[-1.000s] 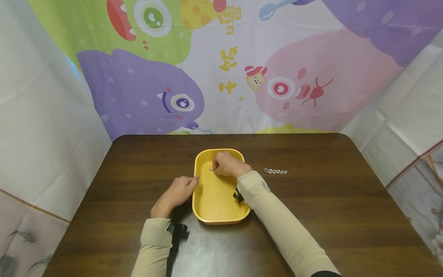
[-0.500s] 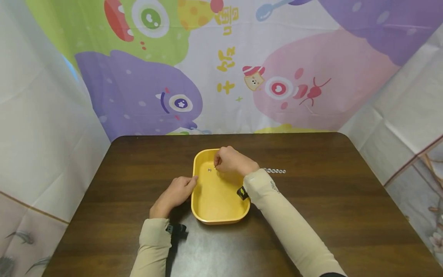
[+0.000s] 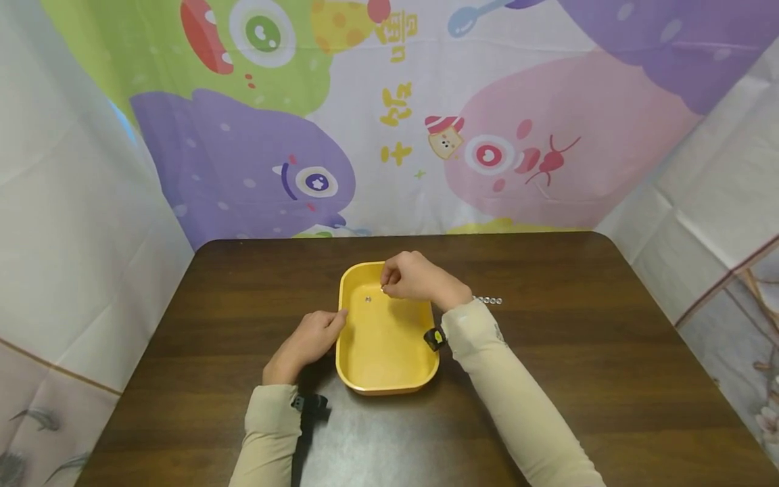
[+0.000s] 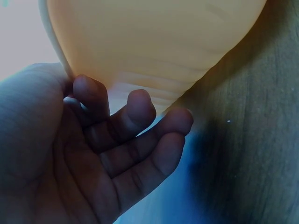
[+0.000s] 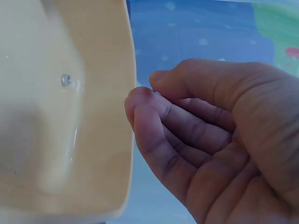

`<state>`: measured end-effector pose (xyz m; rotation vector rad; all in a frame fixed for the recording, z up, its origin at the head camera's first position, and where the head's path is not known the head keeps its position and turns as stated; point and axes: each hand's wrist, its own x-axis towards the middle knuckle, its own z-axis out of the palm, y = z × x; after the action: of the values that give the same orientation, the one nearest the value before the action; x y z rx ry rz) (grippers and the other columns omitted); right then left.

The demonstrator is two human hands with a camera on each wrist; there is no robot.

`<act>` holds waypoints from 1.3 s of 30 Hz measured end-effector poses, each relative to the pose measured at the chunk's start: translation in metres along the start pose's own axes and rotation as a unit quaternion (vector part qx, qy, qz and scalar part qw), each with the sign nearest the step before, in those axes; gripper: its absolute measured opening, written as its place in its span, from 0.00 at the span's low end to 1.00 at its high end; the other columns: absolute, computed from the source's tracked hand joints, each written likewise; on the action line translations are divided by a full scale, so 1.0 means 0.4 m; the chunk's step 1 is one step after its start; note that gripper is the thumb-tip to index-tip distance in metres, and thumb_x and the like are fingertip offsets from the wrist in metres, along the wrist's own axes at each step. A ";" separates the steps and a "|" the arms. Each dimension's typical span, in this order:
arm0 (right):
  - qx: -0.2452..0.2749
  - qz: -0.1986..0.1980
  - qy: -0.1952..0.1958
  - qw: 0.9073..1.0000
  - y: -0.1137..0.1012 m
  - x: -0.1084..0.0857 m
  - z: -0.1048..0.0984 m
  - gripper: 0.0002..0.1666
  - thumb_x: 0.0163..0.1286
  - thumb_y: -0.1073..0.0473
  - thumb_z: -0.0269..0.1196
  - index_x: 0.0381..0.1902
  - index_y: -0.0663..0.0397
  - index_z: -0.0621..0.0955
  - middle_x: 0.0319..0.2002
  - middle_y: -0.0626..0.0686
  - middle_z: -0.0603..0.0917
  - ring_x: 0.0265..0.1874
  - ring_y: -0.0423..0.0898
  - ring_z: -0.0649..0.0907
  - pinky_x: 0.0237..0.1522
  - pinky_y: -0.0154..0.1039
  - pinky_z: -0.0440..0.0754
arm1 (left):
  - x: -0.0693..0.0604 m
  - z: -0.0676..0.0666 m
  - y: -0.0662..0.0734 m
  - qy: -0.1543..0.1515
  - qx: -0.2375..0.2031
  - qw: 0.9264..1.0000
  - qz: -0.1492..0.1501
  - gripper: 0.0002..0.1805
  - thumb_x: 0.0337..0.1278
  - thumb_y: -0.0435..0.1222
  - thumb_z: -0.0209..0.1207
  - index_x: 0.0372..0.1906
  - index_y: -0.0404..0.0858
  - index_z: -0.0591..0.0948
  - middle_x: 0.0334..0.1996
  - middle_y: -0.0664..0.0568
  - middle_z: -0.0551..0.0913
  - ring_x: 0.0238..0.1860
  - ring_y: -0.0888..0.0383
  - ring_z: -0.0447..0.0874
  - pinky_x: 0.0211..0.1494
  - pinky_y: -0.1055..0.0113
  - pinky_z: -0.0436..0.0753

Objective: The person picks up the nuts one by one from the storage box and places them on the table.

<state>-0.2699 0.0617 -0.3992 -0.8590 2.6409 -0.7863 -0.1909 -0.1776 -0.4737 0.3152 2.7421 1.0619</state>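
My left hand point(image 3: 313, 336) holds the left rim of a yellow plastic tray point(image 3: 380, 391). In the left wrist view its fingers point(image 4: 140, 107) curl against the tray's outer wall. Over the tray's far right part is my right hand point(image 3: 414, 276), pinching a small shiny nut point(image 5: 156, 92) between thumb and fingertips, mostly hidden by them. A single metal nut point(image 3: 368, 299) lies on the tray floor near the far end; the right wrist view shows this nut point(image 5: 66, 80) too.
Several metal nuts point(image 3: 491, 301) stand in a row on the dark wooden table point(image 3: 560, 352) right of the tray, partly hidden by the right wrist. A cartoon-print cloth point(image 3: 377, 203) hangs behind the table's far edge.
My right hand has risen from the tray floor and shifted right with the pinched nut. The wrist now covers part of the row of nuts. My left hand stays at the rim.
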 end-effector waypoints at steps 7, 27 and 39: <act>0.008 0.017 0.014 1.000 0.015 -0.030 -0.014 0.02 0.69 0.60 0.68 0.38 0.51 0.86 0.36 0.50 0.88 0.36 0.44 0.85 0.42 0.38 0.84 | -0.001 0.000 -0.001 -0.001 -0.005 1.000 0.000 0.27 0.81 0.45 0.43 0.21 0.41 0.75 0.19 0.53 0.75 0.23 0.60 0.73 0.31 0.66 0.73; 0.002 0.053 0.066 0.996 0.096 -0.112 -0.066 0.05 0.69 0.60 0.67 0.39 0.55 0.87 0.35 0.52 0.88 0.34 0.45 0.85 0.42 0.42 0.84 | -0.001 0.000 -0.003 -0.001 -0.010 1.000 -0.009 0.26 0.81 0.45 0.43 0.23 0.40 0.77 0.19 0.52 0.77 0.23 0.59 0.74 0.31 0.66 0.74; 0.003 0.082 0.093 0.992 0.142 -0.151 -0.086 0.04 0.68 0.61 0.67 0.39 0.55 0.87 0.35 0.52 0.88 0.33 0.46 0.85 0.42 0.44 0.84 | 0.002 0.001 -0.007 -0.003 -0.006 1.000 -0.001 0.26 0.82 0.44 0.43 0.22 0.40 0.76 0.19 0.53 0.75 0.23 0.59 0.73 0.32 0.65 0.73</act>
<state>-0.2618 0.1511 -0.3985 -0.5837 2.8238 -0.8680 -0.1918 -0.1790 -0.4760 0.3125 2.7279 1.0755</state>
